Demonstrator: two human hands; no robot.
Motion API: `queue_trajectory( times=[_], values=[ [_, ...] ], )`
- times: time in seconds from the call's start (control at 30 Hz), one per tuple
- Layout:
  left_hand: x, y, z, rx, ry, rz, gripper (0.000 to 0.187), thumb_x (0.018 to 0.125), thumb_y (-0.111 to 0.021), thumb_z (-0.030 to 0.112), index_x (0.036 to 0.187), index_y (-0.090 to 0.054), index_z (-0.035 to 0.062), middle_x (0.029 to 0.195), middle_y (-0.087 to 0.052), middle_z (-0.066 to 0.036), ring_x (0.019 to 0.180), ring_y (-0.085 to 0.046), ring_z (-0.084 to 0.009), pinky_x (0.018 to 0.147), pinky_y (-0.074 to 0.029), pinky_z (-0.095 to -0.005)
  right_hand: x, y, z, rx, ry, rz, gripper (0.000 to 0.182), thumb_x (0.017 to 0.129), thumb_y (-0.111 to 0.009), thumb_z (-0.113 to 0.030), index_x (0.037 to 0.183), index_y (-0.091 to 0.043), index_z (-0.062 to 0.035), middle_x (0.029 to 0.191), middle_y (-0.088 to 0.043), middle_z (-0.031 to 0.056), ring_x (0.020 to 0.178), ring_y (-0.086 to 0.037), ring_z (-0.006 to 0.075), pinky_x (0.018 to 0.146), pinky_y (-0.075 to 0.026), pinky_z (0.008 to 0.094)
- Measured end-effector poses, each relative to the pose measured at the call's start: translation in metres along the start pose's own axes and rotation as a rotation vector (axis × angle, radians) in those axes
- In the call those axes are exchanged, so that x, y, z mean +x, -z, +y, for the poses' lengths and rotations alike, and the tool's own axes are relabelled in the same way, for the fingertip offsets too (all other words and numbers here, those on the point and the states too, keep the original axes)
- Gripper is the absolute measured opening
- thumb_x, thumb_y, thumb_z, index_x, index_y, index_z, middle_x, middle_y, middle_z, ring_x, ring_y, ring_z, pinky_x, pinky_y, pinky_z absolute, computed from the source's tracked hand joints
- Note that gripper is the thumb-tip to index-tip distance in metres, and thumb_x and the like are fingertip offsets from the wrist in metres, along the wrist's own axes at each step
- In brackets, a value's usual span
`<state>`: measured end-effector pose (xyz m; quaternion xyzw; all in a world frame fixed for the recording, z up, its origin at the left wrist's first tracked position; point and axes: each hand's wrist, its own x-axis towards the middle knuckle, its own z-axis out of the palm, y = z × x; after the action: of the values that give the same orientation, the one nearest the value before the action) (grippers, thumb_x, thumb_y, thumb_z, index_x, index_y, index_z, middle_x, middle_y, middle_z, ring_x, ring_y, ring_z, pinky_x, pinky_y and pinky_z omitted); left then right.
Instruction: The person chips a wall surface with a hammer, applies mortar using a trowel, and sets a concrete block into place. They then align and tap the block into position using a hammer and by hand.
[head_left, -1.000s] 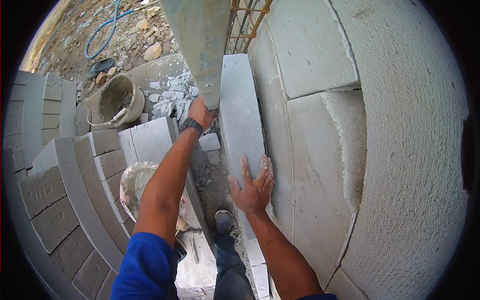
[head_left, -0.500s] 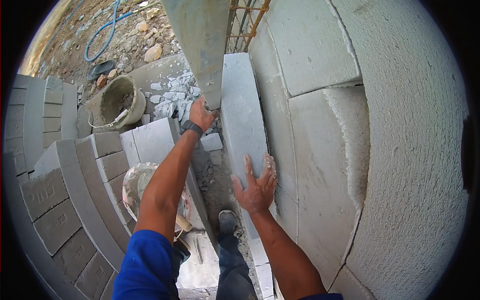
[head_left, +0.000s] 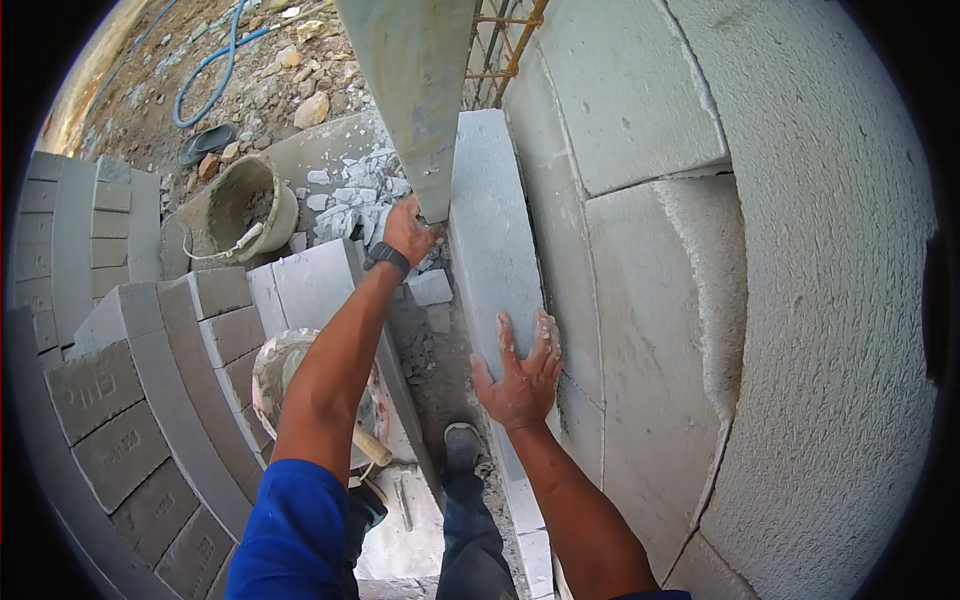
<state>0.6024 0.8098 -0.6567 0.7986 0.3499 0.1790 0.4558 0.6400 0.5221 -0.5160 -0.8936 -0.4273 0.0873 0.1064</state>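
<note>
My right hand lies on the long pale grey block, its dusty fingers spread over the top near the right edge. The block lies lengthwise along the wall. My left hand, with a dark watch on the wrist, is at the foot of a tall grey board, close to the block's left side. Its fingers are curled and partly hidden, so what they hold cannot be made out. Broken block pieces lie beyond this hand, and a small chunk sits just below it.
The block wall rises along the right. Rusty rebar stands behind the board. A mortar-stained bucket is at the upper left, with stacked blocks nearer. Under my left forearm is another bucket beside a wooden handle.
The whole view has shifted slightly, moving the scene a little right and down. Both hands keep the same places against the block and the board.
</note>
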Motion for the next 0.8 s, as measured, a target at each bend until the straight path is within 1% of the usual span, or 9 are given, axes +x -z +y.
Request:
queue_trajectory(
  times=[0.1,0.23,0.3,0.4,0.43,0.53,0.63,0.73,0.8],
  values=[
    [0.000,-0.001,0.001,-0.002,0.033,-0.029,0.046,0.069,-0.079,0.004,0.114,-0.068,0.0045,0.108,-0.074,-0.017,0.100,-0.068,-0.0416,0.092,-0.054,-0.0426,0.002,0.000,0.000,-0.005,-0.005,-0.009,0.073,0.086,-0.073,-0.045,0.153,-0.049,-0.0284,0.156,-0.036,0.0266,0.143,-0.036,0.0486,0.110,-0.036,0.0617],
    [0.004,0.009,-0.004,0.139,-0.065,-0.074,0.048,0.072,-0.078,0.004,0.119,-0.066,0.0025,0.108,-0.072,-0.016,0.096,-0.069,-0.0382,0.090,-0.055,-0.0409,0.000,-0.001,0.000,0.008,-0.011,-0.007,0.073,0.086,-0.073,-0.045,0.153,-0.048,-0.0282,0.156,-0.035,0.0263,0.144,-0.035,0.0483,0.111,-0.035,0.0610],
    [0.003,0.027,0.002,0.205,0.120,-0.170,0.048,0.076,-0.077,0.003,0.121,-0.065,0.0011,0.108,-0.072,-0.014,0.094,-0.070,-0.0323,0.089,-0.056,-0.0382,0.001,0.001,-0.001,0.000,-0.016,-0.012,0.074,0.086,-0.073,-0.045,0.153,-0.048,-0.0278,0.156,-0.035,0.0263,0.144,-0.035,0.0482,0.112,-0.035,0.0610],
    [-0.004,0.041,0.007,-0.149,0.412,-0.170,0.038,0.084,-0.072,0.003,0.121,-0.066,0.0006,0.108,-0.072,-0.009,0.094,-0.070,-0.0188,0.082,-0.057,-0.0326,0.001,0.003,-0.003,0.008,-0.017,-0.024,0.074,0.086,-0.073,-0.044,0.153,-0.048,-0.0271,0.156,-0.035,0.0266,0.144,-0.034,0.0484,0.113,-0.034,0.0611],
    [-0.004,0.039,0.002,-0.352,0.494,-0.166,0.028,0.094,-0.065,0.006,0.122,-0.066,0.0011,0.109,-0.072,-0.004,0.094,-0.068,-0.0123,0.078,-0.059,-0.0284,0.001,0.002,-0.002,0.011,-0.019,-0.028,0.074,0.086,-0.073,-0.044,0.154,-0.048,-0.0269,0.156,-0.034,0.0268,0.145,-0.033,0.0485,0.113,-0.033,0.0611],
    [-0.007,0.029,-0.003,-0.620,0.566,-0.047,0.012,0.097,-0.063,0.013,0.102,-0.065,0.0023,0.097,-0.071,-0.009,0.089,-0.071,-0.0177,0.075,-0.062,-0.0324,0.000,0.001,-0.001,0.010,-0.011,-0.025,0.076,0.086,-0.073,-0.044,0.154,-0.047,-0.0264,0.157,-0.033,0.0272,0.145,-0.032,0.0486,0.114,-0.032,0.0611],
    [0.001,0.023,0.005,-0.667,0.702,-0.081,0.022,0.104,-0.051,0.024,0.112,-0.061,0.0061,0.107,-0.067,-0.009,0.099,-0.069,-0.0188,0.081,-0.063,-0.0375,0.000,0.000,-0.001,0.003,-0.006,-0.026,0.077,0.086,-0.074,-0.044,0.155,-0.046,-0.0258,0.157,-0.033,0.0276,0.146,-0.032,0.0491,0.114,-0.031,0.0612],
    [0.015,0.027,0.022,-0.678,0.909,-0.084,0.038,0.106,-0.044,0.040,0.124,-0.057,0.0096,0.122,-0.059,-0.013,0.112,-0.065,-0.0268,0.088,-0.061,-0.0528,0.000,-0.001,0.000,0.004,0.003,-0.018,0.077,0.086,-0.074,-0.044,0.155,-0.046,-0.0255,0.157,-0.032,0.0278,0.145,-0.032,0.0495,0.114,-0.031,0.0613],
    [0.022,0.036,0.037,-0.700,0.983,-0.209,0.051,0.104,-0.042,0.052,0.130,-0.055,0.0105,0.127,-0.053,-0.015,0.118,-0.061,-0.0320,0.092,-0.055,-0.0634,0.000,0.000,0.000,0.011,0.005,-0.018,0.077,0.086,-0.074,-0.043,0.155,-0.046,-0.0254,0.157,-0.032,0.0279,0.145,-0.031,0.0499,0.114,-0.031,0.0615]
  ],
)
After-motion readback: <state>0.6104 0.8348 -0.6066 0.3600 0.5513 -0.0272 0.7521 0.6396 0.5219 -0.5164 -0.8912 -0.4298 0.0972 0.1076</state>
